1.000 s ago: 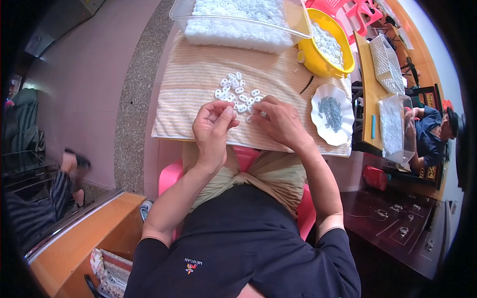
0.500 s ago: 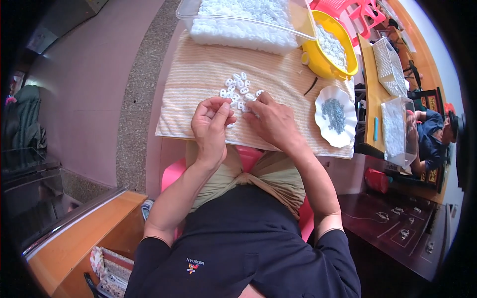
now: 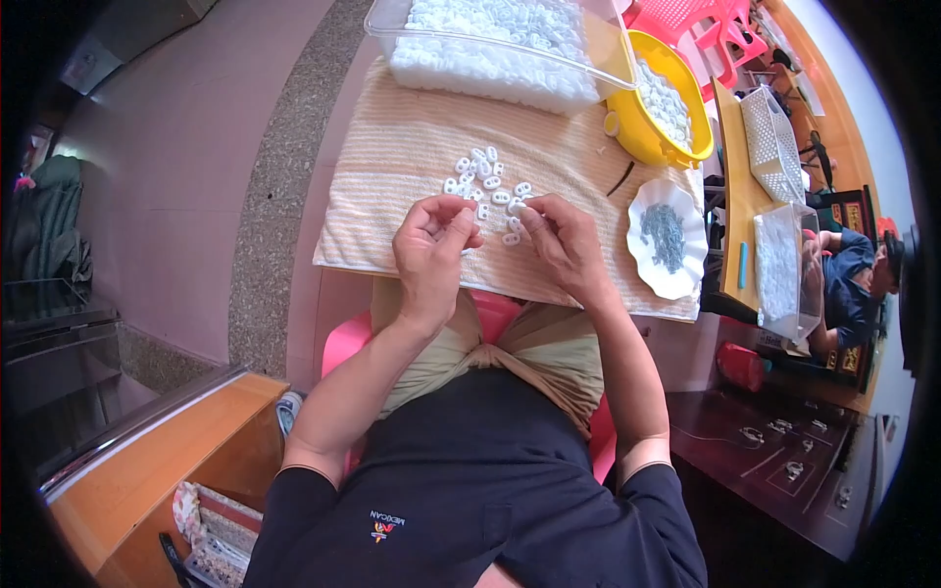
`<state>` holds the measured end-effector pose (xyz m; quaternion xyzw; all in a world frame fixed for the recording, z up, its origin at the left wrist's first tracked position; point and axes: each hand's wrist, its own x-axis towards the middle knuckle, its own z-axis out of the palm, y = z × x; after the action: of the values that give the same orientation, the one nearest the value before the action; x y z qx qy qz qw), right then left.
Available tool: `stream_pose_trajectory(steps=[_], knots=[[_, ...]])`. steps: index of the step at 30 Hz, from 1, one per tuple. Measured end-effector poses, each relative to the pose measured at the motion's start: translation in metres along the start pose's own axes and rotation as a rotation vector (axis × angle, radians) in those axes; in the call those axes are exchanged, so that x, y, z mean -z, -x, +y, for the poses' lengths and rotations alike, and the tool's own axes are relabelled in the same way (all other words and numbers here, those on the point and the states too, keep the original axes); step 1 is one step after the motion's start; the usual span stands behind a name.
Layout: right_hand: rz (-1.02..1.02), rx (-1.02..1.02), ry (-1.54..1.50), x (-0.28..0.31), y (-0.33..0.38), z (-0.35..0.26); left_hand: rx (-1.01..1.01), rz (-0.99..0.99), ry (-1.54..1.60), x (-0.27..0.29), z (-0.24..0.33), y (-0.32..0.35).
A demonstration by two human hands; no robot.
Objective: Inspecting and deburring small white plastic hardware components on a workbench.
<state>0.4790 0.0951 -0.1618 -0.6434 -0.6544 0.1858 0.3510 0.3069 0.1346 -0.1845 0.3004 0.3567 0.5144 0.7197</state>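
Observation:
Small white oval plastic pieces with two holes point(image 3: 493, 183) lie loosely scattered on a striped towel point(image 3: 392, 147) in front of me. My left hand point(image 3: 431, 250) is closed in a pinch at the near left edge of this scatter. Whatever its fingertips hold is hidden. Just to the right, my right hand point(image 3: 566, 245) pinches at a white two-holed plastic piece point(image 3: 516, 207); whether the piece is lifted off the towel is unclear. More such pieces point(image 3: 512, 238) lie beside the right fingertips.
A clear bin point(image 3: 500, 88) full of white pieces stands at the far side. Right of it sits a yellow basin point(image 3: 642, 142). Small dark grey parts lie on a scalloped white plate point(image 3: 676, 279). A dark strip point(image 3: 620, 178) rests nearby. Another person point(image 3: 848, 265) sits at far right.
My right hand has moved right, away from my left hand, and some loose white pieces now show between them. The left hand keeps its pinch. The whole view has shifted slightly.

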Motion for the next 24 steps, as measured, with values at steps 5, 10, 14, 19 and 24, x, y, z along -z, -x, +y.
stream_pose_trajectory(steps=[5, 10, 14, 19, 24], knots=[[-0.112, -0.420, -0.689, 0.006, 0.007, -0.005, -0.004, -0.118, -0.097, -0.003, -0.005, 0.006], [-0.171, -0.431, -0.787, 0.009, 0.011, -0.012, 0.013, -0.218, -0.110, -0.004, -0.007, 0.007], [-0.188, -0.406, -0.818, 0.011, 0.013, -0.013, 0.040, -0.283, -0.149, -0.003, -0.006, 0.008], [-0.207, -0.539, -0.996, 0.014, 0.017, -0.010, 0.037, -0.310, -0.174, -0.003, -0.005, 0.010], [-0.201, -0.574, -1.071, 0.009, 0.019, -0.009, 0.071, -0.248, -0.132, -0.003, -0.007, 0.011]])
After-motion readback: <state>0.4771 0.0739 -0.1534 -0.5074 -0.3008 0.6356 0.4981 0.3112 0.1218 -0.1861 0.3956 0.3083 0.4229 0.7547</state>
